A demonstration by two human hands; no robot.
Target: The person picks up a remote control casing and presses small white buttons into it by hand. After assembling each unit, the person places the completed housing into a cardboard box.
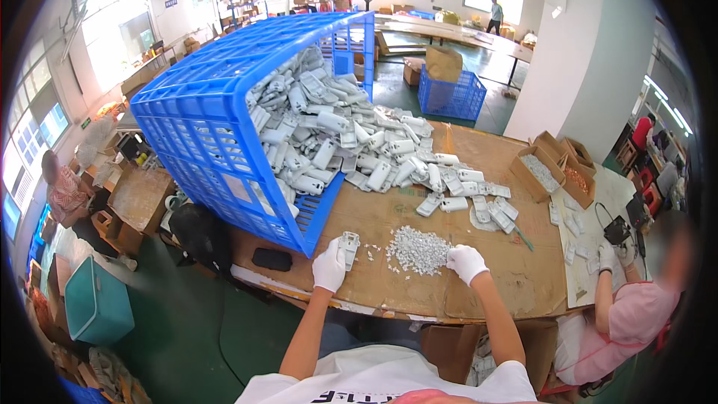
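Note:
In my gloved left hand (pixel 328 268) is a light grey plastic housing (pixel 349 245), gripped upright by its edge just above the cardboard-covered table (pixel 359 284). My right hand (pixel 467 263), gloved too, reaches the right edge of a pile of small white plastic parts (pixel 417 250). Its fingers are drawn together there; anything between them is too small to make out. A few loose bits lie between the pile and the housing. Beyond the pile, a large heap of similar housings (pixel 389 151) spills out of a blue crate (pixel 202 116) tipped on its side.
A dark pouch-like object (pixel 271 259) lies left of my left hand. A thin green tool (pixel 525 239) rests by the housings. Small cardboard boxes (pixel 535 176) of parts stand to the right. There a co-worker (pixel 636 322) in pink handles things. A teal bin (pixel 97 301) stands on the left floor.

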